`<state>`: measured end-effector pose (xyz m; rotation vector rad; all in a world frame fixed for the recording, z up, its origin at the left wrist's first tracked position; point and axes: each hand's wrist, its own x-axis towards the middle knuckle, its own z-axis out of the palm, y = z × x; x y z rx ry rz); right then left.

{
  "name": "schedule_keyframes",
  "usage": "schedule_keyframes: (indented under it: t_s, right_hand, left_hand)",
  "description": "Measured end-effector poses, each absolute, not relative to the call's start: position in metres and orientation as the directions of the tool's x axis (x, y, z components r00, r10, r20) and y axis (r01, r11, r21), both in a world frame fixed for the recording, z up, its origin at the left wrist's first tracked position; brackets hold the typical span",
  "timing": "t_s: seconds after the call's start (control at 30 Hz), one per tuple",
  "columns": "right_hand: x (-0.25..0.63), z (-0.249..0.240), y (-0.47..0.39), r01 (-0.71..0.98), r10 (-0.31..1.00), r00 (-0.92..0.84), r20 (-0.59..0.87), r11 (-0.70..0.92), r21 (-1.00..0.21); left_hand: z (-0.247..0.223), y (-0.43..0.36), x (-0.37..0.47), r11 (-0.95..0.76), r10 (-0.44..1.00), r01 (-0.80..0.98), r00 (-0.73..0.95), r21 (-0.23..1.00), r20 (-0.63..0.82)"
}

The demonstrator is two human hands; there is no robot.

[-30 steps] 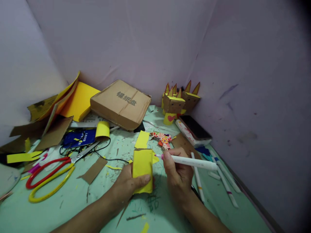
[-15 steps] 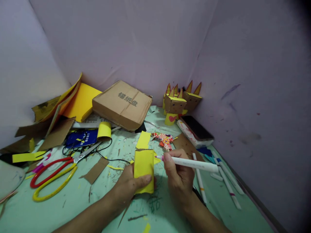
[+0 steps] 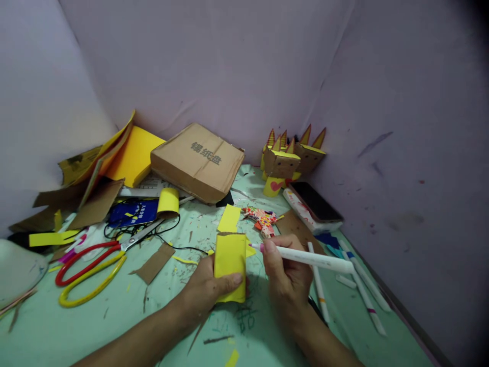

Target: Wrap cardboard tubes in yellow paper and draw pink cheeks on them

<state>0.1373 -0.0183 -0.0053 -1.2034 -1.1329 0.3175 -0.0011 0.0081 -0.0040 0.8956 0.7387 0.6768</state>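
Note:
My left hand [image 3: 212, 285] is closed round a yellow paper-covered cardboard tube [image 3: 230, 260], its thumb lying across the front face. Just to the right, my right hand [image 3: 288, 270] grips a white marker [image 3: 315, 258] with a pink tip. That tip points left at the tube's right edge, and a small gap seems to show between them. Behind the tube lie a yellow paper piece [image 3: 229, 218] and a patterned, colourful paper scrap [image 3: 263, 219]. A brown cardboard piece [image 3: 296, 229] is partly hidden behind my right hand.
Red-and-yellow-handled scissors [image 3: 93, 267] lie at left, near a yellow roll [image 3: 168, 201] and a blue card [image 3: 133, 213]. A cardboard box [image 3: 198, 163] stands behind. Cardboard figures [image 3: 281, 165] with spiky tops, a phone [image 3: 316, 201] and several markers [image 3: 364, 290] occupy the right side.
The whole view has shifted slightly, so everything appears a little further right. My hands keep the same grips on the tube and marker, with hardly any movement between them.

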Motion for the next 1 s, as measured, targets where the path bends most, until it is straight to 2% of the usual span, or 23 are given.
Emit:
schedule_keyframes:
  t_s: [0.2, 0.47, 0.67, 1.0]
  right_hand:
    - [0.1357, -0.001, -0.018, 0.363, 0.72, 0.465, 0.515, 0.376, -0.853]
    - [0.1354, 0.0036, -0.0166, 0.463, 0.702, 0.435, 0.564, 0.363, -0.809]
    - [0.136, 0.0017, -0.0168, 0.469, 0.697, 0.428, 0.575, 0.372, -0.801]
    - [0.1341, -0.0014, -0.0139, 0.505, 0.686, 0.404, 0.605, 0.384, -0.773]
  left_hand:
    - [-0.0082, 0.0085, -0.0002, 0.442, 0.779, -0.177, 0.561, 0.879, -0.279]
    - [-0.0109, 0.01, -0.0019, 0.465, 0.765, -0.126, 0.556, 0.876, -0.326]
    - [-0.0096, 0.0085, -0.0005, 0.428, 0.774, -0.169, 0.575, 0.888, -0.263]
    - [-0.0052, 0.0082, 0.0011, 0.45, 0.775, -0.163, 0.56, 0.878, -0.293]
